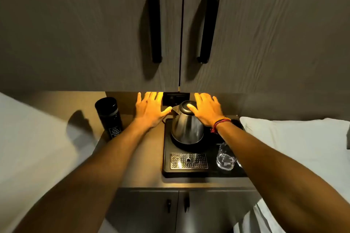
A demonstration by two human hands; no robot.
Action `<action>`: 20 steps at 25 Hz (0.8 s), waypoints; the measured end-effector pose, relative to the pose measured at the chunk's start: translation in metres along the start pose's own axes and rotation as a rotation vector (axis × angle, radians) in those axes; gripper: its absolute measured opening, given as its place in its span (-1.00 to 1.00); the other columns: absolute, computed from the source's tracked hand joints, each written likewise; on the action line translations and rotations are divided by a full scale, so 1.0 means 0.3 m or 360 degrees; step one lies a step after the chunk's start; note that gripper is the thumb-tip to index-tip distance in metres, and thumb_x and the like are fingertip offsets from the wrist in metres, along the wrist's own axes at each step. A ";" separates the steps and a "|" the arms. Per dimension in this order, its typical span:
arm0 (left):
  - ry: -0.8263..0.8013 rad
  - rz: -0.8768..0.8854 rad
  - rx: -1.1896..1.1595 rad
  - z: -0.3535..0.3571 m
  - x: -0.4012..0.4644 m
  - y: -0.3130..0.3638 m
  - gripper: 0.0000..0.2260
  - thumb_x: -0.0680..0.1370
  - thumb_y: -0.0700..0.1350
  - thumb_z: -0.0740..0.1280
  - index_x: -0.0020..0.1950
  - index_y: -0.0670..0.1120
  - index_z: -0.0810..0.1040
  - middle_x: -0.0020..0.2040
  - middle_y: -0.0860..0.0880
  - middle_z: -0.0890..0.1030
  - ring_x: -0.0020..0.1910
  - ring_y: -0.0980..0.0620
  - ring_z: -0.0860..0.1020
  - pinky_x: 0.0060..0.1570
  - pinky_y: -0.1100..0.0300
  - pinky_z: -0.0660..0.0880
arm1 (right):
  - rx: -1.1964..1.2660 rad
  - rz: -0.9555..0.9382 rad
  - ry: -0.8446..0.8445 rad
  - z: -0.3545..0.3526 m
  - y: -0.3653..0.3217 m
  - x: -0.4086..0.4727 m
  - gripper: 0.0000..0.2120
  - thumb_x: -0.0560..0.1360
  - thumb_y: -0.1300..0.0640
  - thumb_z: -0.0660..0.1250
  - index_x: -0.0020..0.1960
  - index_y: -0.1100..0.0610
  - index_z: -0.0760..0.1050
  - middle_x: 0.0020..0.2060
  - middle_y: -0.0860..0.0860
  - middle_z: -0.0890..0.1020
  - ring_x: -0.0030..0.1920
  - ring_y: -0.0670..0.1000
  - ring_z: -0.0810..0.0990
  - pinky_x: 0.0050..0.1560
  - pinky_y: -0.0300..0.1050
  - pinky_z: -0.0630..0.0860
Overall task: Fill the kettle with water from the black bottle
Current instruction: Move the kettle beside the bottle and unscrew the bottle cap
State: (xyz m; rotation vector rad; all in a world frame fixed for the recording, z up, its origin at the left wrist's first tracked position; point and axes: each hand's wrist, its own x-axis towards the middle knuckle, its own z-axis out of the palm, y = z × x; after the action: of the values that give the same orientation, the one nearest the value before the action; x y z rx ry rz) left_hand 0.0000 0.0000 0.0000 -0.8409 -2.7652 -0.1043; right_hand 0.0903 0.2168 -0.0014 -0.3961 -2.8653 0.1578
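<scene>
A steel kettle (186, 127) with a black lid stands on its base on a black tray (167, 149), spout pointing left. The black bottle (109, 117) stands upright on the counter to the left of the tray, lid on. My left hand (149, 108) hovers palm down between bottle and kettle, fingers spread, thumb close to the spout. My right hand (207, 108), with a red and orange band at the wrist, is spread over the kettle's right side, thumb resting on the lid. Neither hand holds anything.
A clear glass (226, 157) stands on the tray's right part, and a metal drip grate (189, 161) lies at its front. Upper cabinet doors with black handles (155, 24) hang low over the counter. White bedding (295, 142) flanks both sides. Lower cabinet doors (151, 212) sit below.
</scene>
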 end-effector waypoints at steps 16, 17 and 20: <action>0.0068 -0.0070 -0.0061 0.089 0.085 -0.107 -0.39 0.56 0.38 0.13 0.22 -0.10 0.60 0.13 -0.15 0.67 0.16 -0.17 0.61 0.23 -0.15 0.41 | 0.0200 0.0130 -0.0282 0.071 0.013 0.099 -0.50 0.46 -0.18 0.04 0.24 0.09 0.39 0.14 0.25 0.55 0.10 0.28 0.54 0.13 0.15 0.44; 0.0053 -0.0074 -0.0064 0.093 0.083 -0.112 -0.37 0.56 0.38 0.12 0.29 -0.10 0.57 0.19 -0.15 0.65 0.21 -0.18 0.59 0.28 -0.17 0.39 | 0.0216 0.0132 -0.0288 0.068 0.015 0.094 -0.52 0.47 -0.16 0.03 0.26 0.09 0.38 0.14 0.25 0.54 0.10 0.29 0.54 0.15 0.15 0.44; -0.0007 -0.0028 -0.0066 0.098 0.070 -0.114 -0.32 0.56 0.39 0.10 0.45 -0.09 0.44 0.37 -0.16 0.54 0.38 -0.18 0.48 0.42 -0.21 0.27 | 0.0346 0.0243 -0.0283 0.049 0.006 0.076 -0.53 0.51 -0.11 0.01 0.32 0.10 0.35 0.25 0.25 0.49 0.25 0.31 0.47 0.26 0.21 0.39</action>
State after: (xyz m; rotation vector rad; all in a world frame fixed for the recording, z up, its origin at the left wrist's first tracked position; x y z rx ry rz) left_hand -0.0422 -0.0131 -0.0229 -0.8277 -2.7841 -0.1636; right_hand 0.0659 0.2236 -0.0106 -0.5828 -2.9455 0.5528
